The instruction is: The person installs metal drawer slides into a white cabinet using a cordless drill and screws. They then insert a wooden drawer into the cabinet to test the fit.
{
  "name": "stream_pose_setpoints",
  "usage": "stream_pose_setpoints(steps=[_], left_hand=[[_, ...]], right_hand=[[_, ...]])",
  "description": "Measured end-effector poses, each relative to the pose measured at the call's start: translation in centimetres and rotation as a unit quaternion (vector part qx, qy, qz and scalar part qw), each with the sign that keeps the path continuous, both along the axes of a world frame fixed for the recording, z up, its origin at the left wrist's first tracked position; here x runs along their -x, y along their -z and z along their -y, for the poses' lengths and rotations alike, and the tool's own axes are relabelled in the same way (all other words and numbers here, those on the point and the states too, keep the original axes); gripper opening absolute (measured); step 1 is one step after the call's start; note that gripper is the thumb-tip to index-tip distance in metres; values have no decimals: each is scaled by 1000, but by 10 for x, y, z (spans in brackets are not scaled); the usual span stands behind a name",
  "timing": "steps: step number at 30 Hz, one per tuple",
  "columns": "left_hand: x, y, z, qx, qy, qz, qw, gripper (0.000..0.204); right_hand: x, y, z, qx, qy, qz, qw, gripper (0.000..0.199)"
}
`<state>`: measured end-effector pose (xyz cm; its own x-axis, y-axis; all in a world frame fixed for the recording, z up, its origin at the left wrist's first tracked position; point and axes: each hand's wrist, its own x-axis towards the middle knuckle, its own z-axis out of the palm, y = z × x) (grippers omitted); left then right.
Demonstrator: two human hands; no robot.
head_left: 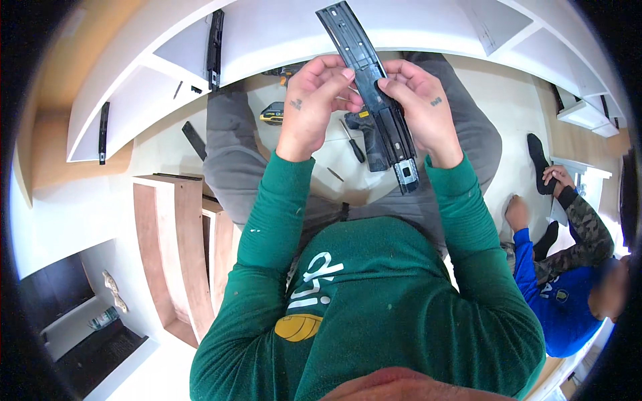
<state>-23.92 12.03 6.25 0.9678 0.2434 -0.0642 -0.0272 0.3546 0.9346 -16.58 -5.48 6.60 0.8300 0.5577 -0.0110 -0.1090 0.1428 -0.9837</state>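
Note:
A black metal drawer slide (376, 107) is held up in front of me, tilted with its far end to the left. My left hand (311, 100) pinches its left edge near the middle, thumb on top. On the opposite edge, my right hand (421, 100) grips the slide with its thumb across the edge. A silvery bracket with a square hole shows at the slide's near end. Under it on the floor lies a dark power tool with yellow parts (374, 144), partly hidden. A screwdriver (356, 148) rests beside that tool.
White cabinet panels (281, 33) curve across the far side, with drawer slides (215, 53) fixed to them. Wooden drawers (177, 234) are stacked at my left. A yellow-and-black tool part (272, 113) lies between my legs. A person in blue (568, 301) sits at the right.

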Motion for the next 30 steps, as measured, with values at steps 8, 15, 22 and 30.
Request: stream_pose_setpoints(steps=[8, 15, 22, 30], left_hand=[[4, 1, -1, -19, -4, 10, 1000, 24], [6, -1, 0, -5, -8, -4, 1000, 27], [10, 8, -2, 21, -2, -15, 1000, 29], [22, 26, -9, 3, -23, -55, 998, 29]], right_hand=[[2, 1, 0, -4, -5, 3, 1000, 27], [1, 0, 0, 12, -2, -55, 998, 29], [3, 5, 1, -17, -26, -108, 994, 35], [6, 21, -6, -19, -65, -147, 987, 33]])
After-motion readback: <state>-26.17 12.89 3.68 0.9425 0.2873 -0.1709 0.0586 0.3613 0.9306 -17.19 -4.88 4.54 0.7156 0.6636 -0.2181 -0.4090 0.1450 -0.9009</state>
